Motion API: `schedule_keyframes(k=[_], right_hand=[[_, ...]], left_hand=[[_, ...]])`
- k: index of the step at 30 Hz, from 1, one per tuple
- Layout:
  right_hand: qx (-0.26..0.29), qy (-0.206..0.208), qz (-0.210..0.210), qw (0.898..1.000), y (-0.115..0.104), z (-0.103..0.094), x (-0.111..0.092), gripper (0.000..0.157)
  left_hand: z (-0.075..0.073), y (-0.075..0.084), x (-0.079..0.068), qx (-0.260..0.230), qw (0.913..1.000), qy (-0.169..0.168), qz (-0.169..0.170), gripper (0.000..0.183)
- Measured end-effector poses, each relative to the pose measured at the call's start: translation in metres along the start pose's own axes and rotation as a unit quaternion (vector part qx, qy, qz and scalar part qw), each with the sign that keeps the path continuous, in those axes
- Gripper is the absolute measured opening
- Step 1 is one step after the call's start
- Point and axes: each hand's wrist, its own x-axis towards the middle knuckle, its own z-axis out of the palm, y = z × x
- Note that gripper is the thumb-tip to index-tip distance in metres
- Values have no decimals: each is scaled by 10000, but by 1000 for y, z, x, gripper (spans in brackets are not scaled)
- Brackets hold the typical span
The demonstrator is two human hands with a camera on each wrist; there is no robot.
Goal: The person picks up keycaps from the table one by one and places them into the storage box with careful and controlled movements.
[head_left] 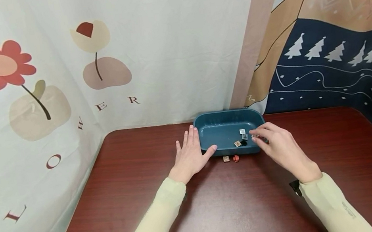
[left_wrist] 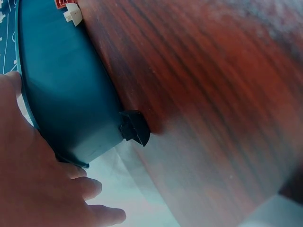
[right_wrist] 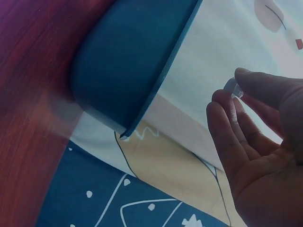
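Observation:
My right hand (head_left: 279, 150) is over the right end of a blue tray (head_left: 216, 114), pinching a small pale piece. In the right wrist view that piece (right_wrist: 232, 87) has a rounded grey cap and a clear stub, held between thumb and fingertips. My left hand (head_left: 189, 156) rests with straight, spread fingers against the tray's left end, the thumb over the front rim. Inside the tray lie small square pieces: a white one (head_left: 242, 131), a grey-blue one (head_left: 245, 137), a tan one (head_left: 237, 143) and a black one (head_left: 244, 143).
On the table (head_left: 228, 206) in front of the tray are a tan square piece (head_left: 226, 159) and a red piece (head_left: 236, 158). Beside the tray in the left wrist view is a black piece (left_wrist: 135, 127). Printed curtains (head_left: 176, 53) hang behind the table's back edge.

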Motion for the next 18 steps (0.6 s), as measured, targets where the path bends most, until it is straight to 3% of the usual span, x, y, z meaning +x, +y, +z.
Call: schedule_keyframes(k=[18], right_hand=[[180, -319, 466, 9982, 13, 19, 24, 19]], left_hand=[[-1, 1, 0, 71, 10000, 15, 14, 102]])
